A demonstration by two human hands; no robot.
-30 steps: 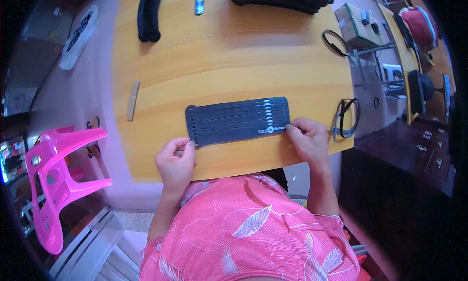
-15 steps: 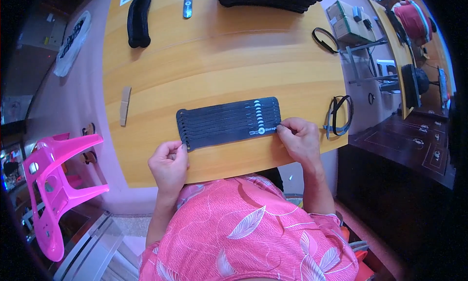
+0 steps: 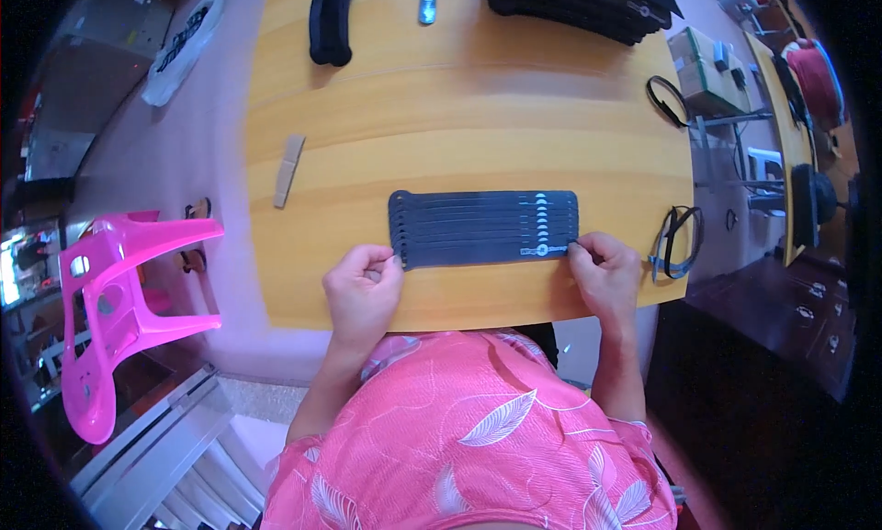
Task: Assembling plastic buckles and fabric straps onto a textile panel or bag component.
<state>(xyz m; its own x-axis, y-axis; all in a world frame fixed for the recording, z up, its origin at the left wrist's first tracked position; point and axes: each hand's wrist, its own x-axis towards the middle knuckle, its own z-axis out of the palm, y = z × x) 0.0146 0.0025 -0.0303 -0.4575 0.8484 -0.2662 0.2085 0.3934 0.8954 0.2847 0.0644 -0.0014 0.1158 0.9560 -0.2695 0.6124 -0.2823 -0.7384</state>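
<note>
So the biggest thing here is the wooden surface (image 3: pixel 459 107), which gives everything on it a flat bed. The pink stool (image 3: pixel 156 321) is off its left side, legs running toward it (the wide lens bends it a lot). The far stack (image 3: pixel 583 5) of dark pieces lies at the far edge, probably to keep it out of the way. The black straps (image 3: pixel 469 227) lie fanned on the near part of the surface, running left to right, I'd guess staggered so each one shows. The left hand (image 3: pixel 363 291) has a narrow thumb-and-finger grip on their near left corner, the right hand (image 3: pixel 608 277) the same at the near right; my read is that pinching both ends keeps that edge straight.

Counts, big to small: one surface, one stool, one far stack (layers blur together), one fan of maybe eight or nine straps, too fine to be sure, two hands, one dark bundle (image 3: pixel 329 25) far left, two spots with dark loops (image 3: pixel 668 113) by the right edge (nearer one's tangled, can't tell how many), one tan strip (image 3: pixel 288 172), one bluish strip (image 3: pixel 428 2).
</note>
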